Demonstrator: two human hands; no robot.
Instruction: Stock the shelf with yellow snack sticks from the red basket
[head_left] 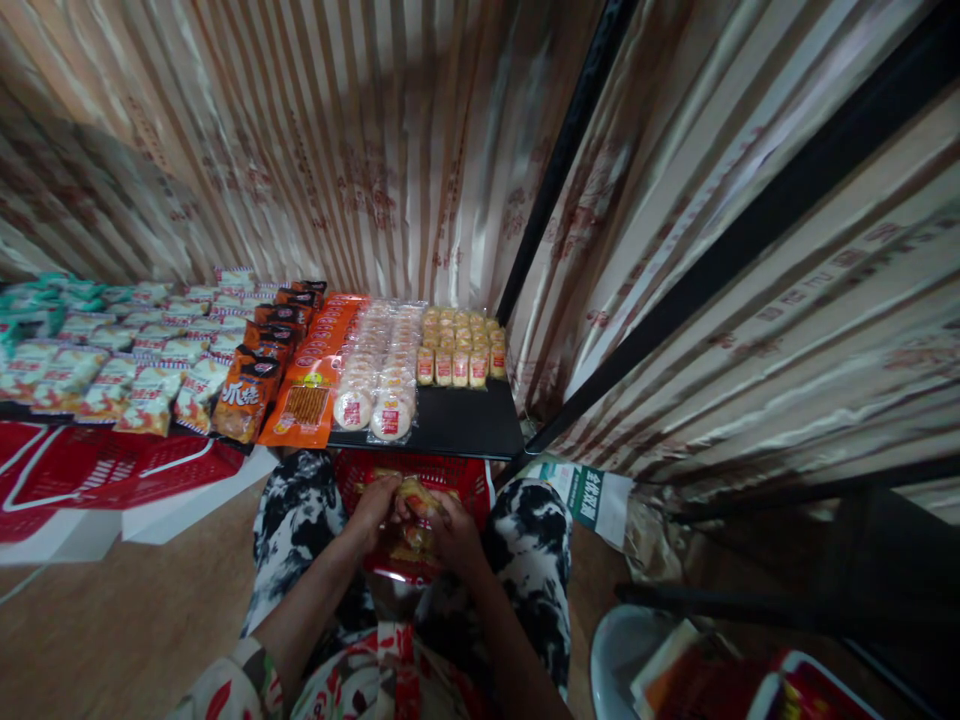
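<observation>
Over a red plastic basket (474,482) set between the person's knees, the left hand (377,506) and the right hand (453,528) pinch a small yellow-wrapped snack packet (416,496) from either side, their fingers curled in on it, with other yellow packets below them inside the basket. Just beyond, the black tabletop (465,422) carries a block of yellow snack packs (460,345) near its right end, then, going left, two rows of clear-wrapped round crackers (375,385), orange snack bags (304,395), black-and-orange packets (246,395) and many pale snack bags (154,392), the nearest ones lying at the front edge.
</observation>
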